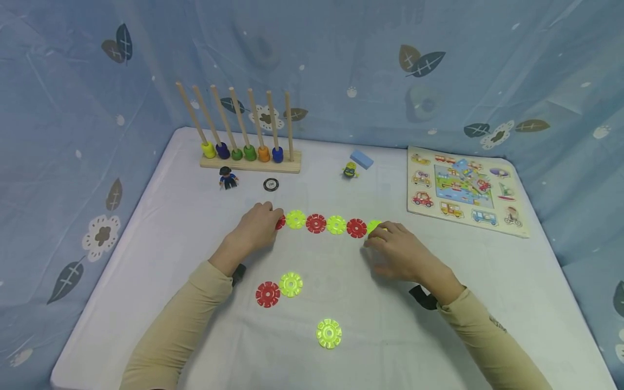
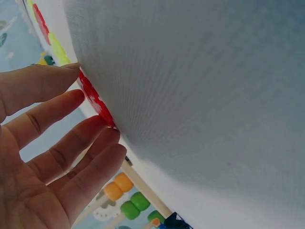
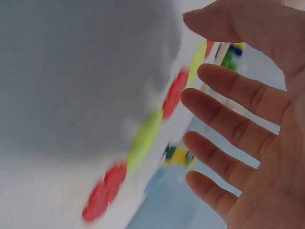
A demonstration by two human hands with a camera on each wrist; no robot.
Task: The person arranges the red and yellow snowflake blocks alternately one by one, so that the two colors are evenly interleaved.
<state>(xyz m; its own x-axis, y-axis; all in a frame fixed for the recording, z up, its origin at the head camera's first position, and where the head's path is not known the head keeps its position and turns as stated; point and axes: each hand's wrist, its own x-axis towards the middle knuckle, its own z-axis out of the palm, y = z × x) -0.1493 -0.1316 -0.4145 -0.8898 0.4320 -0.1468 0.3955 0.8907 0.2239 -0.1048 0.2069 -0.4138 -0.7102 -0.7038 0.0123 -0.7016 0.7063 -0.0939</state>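
Observation:
Red and yellow-green notched plastic discs form a row across the white table. My left hand (image 1: 254,226) is at the row's left end, its fingertips touching a red disc (image 2: 97,102) that it partly covers in the head view. At the right end, my right hand (image 1: 402,250) overlaps a yellow-green disc (image 1: 373,226). Its fingers are spread in the right wrist view, with nothing held. Between the hands lie a yellow-green disc (image 1: 296,219), a red disc (image 1: 316,223) and others alternating in colour. Nearer me, another red disc (image 1: 267,294) touches a yellow-green one (image 1: 291,284).
A single yellow-green disc (image 1: 329,333) lies closest to me. Behind the row are a wooden peg rack (image 1: 251,162) with beads, a toy figure (image 1: 227,178), a round black token (image 1: 271,184), a small yellow-green toy (image 1: 350,170), a blue block (image 1: 362,159) and a puzzle board (image 1: 468,214).

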